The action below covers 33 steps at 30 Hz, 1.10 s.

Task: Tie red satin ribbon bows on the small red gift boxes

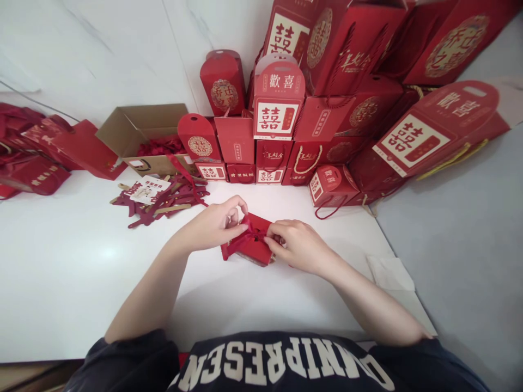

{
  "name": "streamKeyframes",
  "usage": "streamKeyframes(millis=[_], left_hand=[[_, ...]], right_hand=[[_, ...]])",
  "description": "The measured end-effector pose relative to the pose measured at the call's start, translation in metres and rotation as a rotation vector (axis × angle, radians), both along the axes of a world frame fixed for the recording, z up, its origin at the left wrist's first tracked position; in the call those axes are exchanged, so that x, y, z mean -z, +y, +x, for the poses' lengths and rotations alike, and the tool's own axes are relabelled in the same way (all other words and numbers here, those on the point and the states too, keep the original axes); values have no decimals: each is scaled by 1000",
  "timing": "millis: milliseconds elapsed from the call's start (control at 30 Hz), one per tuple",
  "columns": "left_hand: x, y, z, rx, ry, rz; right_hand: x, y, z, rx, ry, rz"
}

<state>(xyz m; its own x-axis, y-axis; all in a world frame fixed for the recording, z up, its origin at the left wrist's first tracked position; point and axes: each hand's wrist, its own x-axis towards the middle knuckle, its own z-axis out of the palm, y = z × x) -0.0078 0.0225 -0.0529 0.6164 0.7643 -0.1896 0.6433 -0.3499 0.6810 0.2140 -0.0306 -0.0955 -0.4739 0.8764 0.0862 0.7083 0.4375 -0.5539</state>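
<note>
Head view: by what is the middle of the scene occupied?

By a small red box (258, 253), laid on the white table (93, 283) between the two hands. Its top is crossed by a red ribbon (233, 246), gathered at a knot near the middle; one tail of the ribbon is draped toward the box's left edge.

How is the ribbon met by each hand?

At the knot's right side, ribbon is pinched between the thumb and index finger of the right hand (295, 244). On the other side, the thumb of the left hand (223, 220) is laid against the ribbon, with the index finger curled above it; whether ribbon is gripped between the two cannot be told.

What is found to the left, beyond the left forearm?

A loose pile of dark red cut-outs (176, 202), among which pale sticks are seen, with a printed card (147, 190) laid on top. Just behind it, red material is held in an open cardboard carton (153, 166), over whose edge a red strip (186, 173) is hung.

And the far side?

It is lined with stacked red gift boxes (237, 139), marked with Chinese characters. Nearer the table's right edge, a small box with a cord handle (335, 186) is placed; closer to the person, a white sheet (390, 273) is seen.
</note>
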Motion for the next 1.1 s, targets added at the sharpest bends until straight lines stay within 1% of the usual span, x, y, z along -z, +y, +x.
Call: streamKeyframes(millis=[33,133,200,367,533,667,800,900,967,1100], left_hand=[[-3,-1,-2,41,21,45],[-7,2,-8,225,114,119],[-6,5,-11,273,172,164],[1,10,-12,239,229,285],[8,13,-7,277,175,333],[14,15,-6,278,187,356],[15,16,-6,222,171,336],[12,16,-5,304,65,251],[12,15,-3,348,44,242],[14,12,0,295,181,392]], right_hand=[[0,1,1,-6,9,-7],[-1,1,2,-26,19,-10],[0,1,3,-36,22,-10],[-1,2,4,-50,24,-13],[-2,3,4,-60,18,-12],[-3,3,5,-59,8,-16],[-3,2,5,-63,8,-29],[-3,2,6,-61,3,-26],[-3,2,6,-62,4,-25],[-3,2,6,-55,3,-30]])
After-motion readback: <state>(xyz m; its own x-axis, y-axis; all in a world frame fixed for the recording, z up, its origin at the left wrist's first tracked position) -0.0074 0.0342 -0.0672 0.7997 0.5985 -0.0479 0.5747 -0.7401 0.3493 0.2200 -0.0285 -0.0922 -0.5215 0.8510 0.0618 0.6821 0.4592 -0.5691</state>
